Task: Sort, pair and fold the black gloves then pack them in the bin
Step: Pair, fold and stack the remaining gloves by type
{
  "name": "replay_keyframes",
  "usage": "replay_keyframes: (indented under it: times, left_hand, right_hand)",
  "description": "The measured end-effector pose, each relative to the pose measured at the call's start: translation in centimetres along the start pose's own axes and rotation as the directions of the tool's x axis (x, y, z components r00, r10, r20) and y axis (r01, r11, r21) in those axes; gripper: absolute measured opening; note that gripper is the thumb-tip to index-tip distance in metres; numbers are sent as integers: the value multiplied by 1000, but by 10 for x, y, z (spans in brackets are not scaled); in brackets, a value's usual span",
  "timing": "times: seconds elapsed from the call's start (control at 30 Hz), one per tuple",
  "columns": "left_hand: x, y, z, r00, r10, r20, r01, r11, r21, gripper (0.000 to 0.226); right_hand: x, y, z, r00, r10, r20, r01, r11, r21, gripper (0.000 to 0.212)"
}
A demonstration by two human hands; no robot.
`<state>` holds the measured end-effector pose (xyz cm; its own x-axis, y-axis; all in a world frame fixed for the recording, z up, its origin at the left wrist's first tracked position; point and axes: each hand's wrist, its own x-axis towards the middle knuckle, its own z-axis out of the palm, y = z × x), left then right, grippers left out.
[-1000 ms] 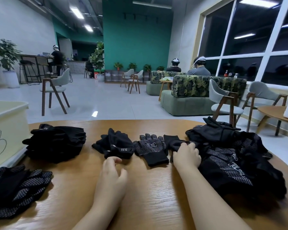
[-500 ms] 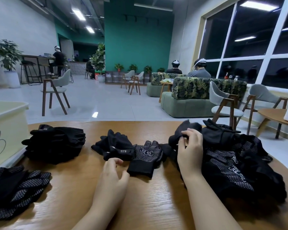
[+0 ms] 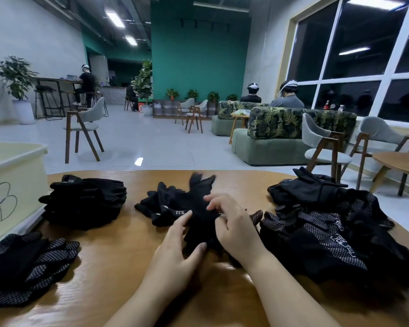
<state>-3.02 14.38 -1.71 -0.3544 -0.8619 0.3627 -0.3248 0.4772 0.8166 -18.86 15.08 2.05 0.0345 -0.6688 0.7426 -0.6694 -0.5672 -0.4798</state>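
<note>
Centrally, both hands on glove

Plain glove fingertips motion-blurred. Dotted glove mostly hidden under right hand. Bin and near-left dotted pile cut off by left edge.

A black glove was held on the counter by the left hand and right hand.
</note>
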Motion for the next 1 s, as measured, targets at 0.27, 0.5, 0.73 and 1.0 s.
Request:
replay_keyframes:
  times: [0.27,0.5,0.73,1.0]
  left_hand:
    - [1,0,-4,982,55,-178,-62,998,-32,105]
    - [5,-9,-7,972,76,-224,-114,980,-165,86]
    - [-2,-7,-25,910,262,-321,-216,961,170,50]
    - [-15,12,-51,872,155,-464,-166,986,17,48]
  right_hand:
    - [-9,-9,-4,958,201,204,-210,977,25,42]
    - [-22,-14,-12,905,284,316,-325,942,85,27]
    - [-21,6,-15,877,424,226,-409,906,-111,32]
    - [-18,-12,-17,935,303,185,-322,943,84,19]
